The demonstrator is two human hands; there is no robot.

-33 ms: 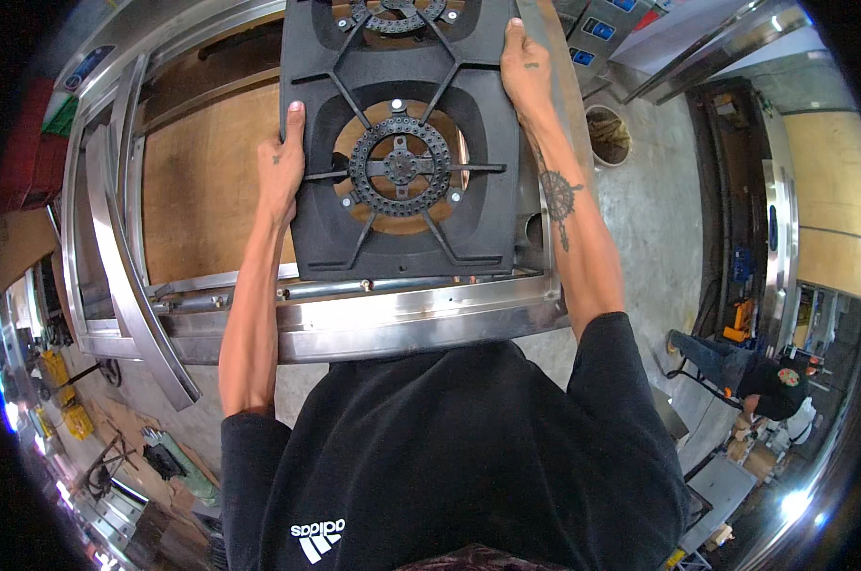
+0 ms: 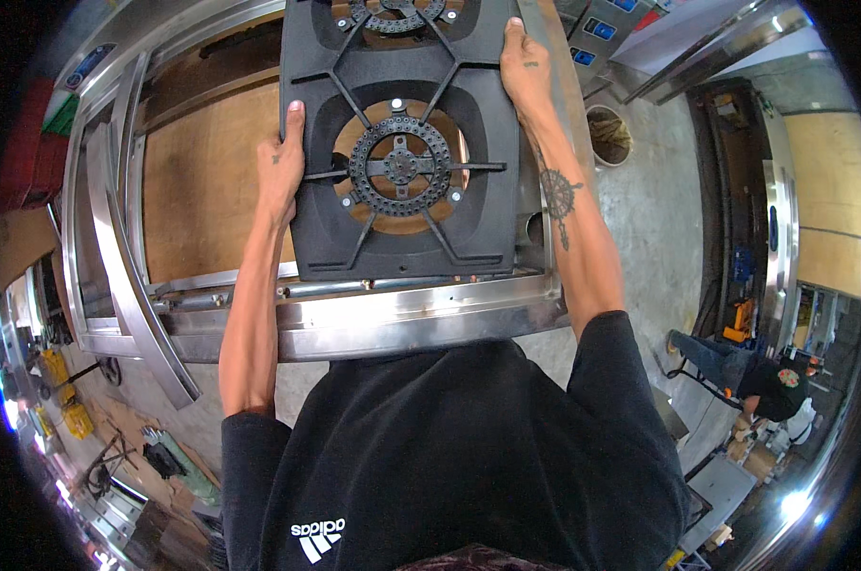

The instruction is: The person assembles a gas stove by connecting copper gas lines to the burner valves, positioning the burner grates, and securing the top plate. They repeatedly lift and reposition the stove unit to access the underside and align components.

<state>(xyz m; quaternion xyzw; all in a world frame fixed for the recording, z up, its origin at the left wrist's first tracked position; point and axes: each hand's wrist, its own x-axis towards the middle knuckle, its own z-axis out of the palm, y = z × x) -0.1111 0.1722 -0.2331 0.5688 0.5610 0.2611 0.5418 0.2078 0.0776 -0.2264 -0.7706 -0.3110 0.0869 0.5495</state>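
Observation:
A black cast-iron stove grate [image 2: 402, 249] lies over a stainless steel stove frame [image 2: 421, 319] in front of me. In its near opening shows a round black gas burner [image 2: 400, 167]; a second burner [image 2: 397, 14] is cut off by the upper edge. My left hand [image 2: 281, 169] grips the grate's left side, thumb along the top edge, the other fingers hidden underneath. Farther up, my right hand [image 2: 528, 78] holds the right side the same way. Beneath the grate's near edge runs a metal gas pipe [image 2: 340, 287] with small valves.
Brown board [image 2: 207, 181] fills the frame's left bay. A bent steel strip [image 2: 131, 266] juts out at the left. On the concrete floor at right stands a round bin [image 2: 608, 135]. Farther right a person [image 2: 763, 385] bends near a hose. Yellow tools [image 2: 69, 404] lie at lower left.

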